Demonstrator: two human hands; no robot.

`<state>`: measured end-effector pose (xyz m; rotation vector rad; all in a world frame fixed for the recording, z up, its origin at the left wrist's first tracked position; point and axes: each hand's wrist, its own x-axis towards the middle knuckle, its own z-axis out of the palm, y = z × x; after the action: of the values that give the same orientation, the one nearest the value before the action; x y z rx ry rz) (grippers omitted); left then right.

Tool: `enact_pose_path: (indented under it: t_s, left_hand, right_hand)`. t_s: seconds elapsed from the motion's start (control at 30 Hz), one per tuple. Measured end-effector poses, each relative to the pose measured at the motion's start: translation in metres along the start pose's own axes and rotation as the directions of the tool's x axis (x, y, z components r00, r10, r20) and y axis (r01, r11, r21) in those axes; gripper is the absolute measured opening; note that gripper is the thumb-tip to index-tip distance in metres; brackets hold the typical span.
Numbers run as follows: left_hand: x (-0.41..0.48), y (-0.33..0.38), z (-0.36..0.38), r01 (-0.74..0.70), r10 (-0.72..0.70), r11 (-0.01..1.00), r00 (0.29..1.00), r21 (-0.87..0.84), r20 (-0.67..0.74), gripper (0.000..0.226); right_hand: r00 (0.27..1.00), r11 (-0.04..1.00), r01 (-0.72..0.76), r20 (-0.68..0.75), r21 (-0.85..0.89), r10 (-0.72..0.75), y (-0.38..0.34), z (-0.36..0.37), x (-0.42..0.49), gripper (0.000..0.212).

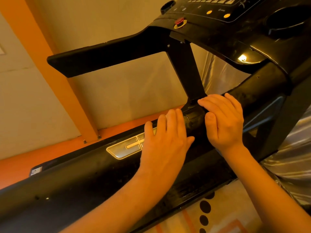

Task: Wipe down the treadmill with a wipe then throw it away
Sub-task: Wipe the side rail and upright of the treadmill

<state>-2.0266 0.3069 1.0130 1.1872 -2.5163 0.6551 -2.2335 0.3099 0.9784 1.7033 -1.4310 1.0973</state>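
One black treadmill [84,182] — beige, orange-trimmed wall [117,101]

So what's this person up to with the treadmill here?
A person is leaning over a black treadmill, with both bare hands down where the upright post meets the side rail. The left hand lies flat on the rail, partly covering a silver badge. The right hand rests on the frame beside the post's base. No wipe shows plainly under either hand, so I can't tell if wiping is under way. The console and its red stop button sit above, untouched.
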Motion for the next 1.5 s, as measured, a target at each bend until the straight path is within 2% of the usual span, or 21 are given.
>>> enact_pose_path:
  t_s: [0.13,0.27,0.33,0.43,0.53,0.7,0.8,0.9,0.97,1.13,1.23,1.33,1.5]
  left_hand:
    - [-0.017,-0.033,0.003,-0.121,0.12,0.991,0.993,-0.051,-0.015,0.081]
    - [-0.016,-0.032,0.004,-0.107,0.106,0.994,0.994,0.031,0.03,0.087]
    - [-0.003,-0.02,0.004,-0.086,0.086,0.996,0.996,-0.001,0.033,0.088]
    - [-0.003,-0.03,0.001,-0.148,0.151,0.985,0.988,-0.089,0.023,0.085]
    - [-0.034,-0.059,0.003,-0.216,0.217,0.976,0.976,-0.033,0.015,0.086]
    - [-0.031,-0.052,0.009,-0.159,0.159,0.987,0.987,0.001,-0.016,0.086]
    - [-0.017,-0.036,0.007,-0.145,0.145,0.988,0.989,-0.046,-0.021,0.083]
    - [-0.031,-0.049,0.007,-0.188,0.187,0.981,0.982,-0.046,-0.034,0.075]
    - [-0.045,-0.063,0.007,-0.202,0.201,0.979,0.979,-0.027,-0.033,0.078]
    - [-0.026,-0.05,0.01,-0.149,0.147,0.988,0.987,-0.031,-0.071,0.078]
    - [-0.007,-0.036,0.007,-0.136,0.133,0.987,0.99,-0.081,-0.044,0.076]
    - [-0.029,-0.053,0.006,-0.135,0.134,0.988,0.991,-0.081,-0.013,0.072]
    - [-0.078,-0.08,0.007,0.012,-0.012,0.999,1.0,0.03,-0.028,0.073]
  right_hand:
    - [1.0,1.0,-0.014,-0.017,0.013,0.015,-0.001,0.003,-0.002,0.044]
    - [0.999,1.0,-0.02,-0.026,0.016,0.021,-0.001,0.004,-0.002,0.043]
    - [1.0,1.0,-0.011,-0.027,0.008,0.011,-0.002,0.003,-0.002,0.043]
    - [0.999,1.0,-0.016,-0.031,0.016,0.016,-0.001,0.003,-0.001,0.043]
    - [0.999,0.999,-0.023,-0.041,0.028,0.024,-0.002,0.003,0.0,0.043]
    - [1.0,1.0,-0.005,-0.021,0.007,0.005,-0.001,0.003,-0.002,0.044]
    - [0.999,0.999,0.033,-0.009,-0.011,-0.033,0.002,0.004,-0.005,0.049]
    - [0.997,0.998,0.061,-0.045,-0.024,-0.062,0.006,0.009,-0.016,0.054]
    - [0.995,0.998,0.058,-0.082,-0.027,-0.06,0.007,0.013,-0.023,0.053]
    - [0.991,0.998,0.055,-0.125,-0.027,-0.058,0.006,0.017,-0.025,0.052]
    - [0.991,0.998,0.056,-0.123,-0.029,-0.059,0.007,0.016,-0.025,0.051]
    - [0.99,0.998,0.049,-0.131,-0.031,-0.052,0.008,0.017,-0.025,0.052]
    - [0.986,0.998,0.046,-0.157,-0.032,-0.05,0.006,0.02,-0.027,0.054]
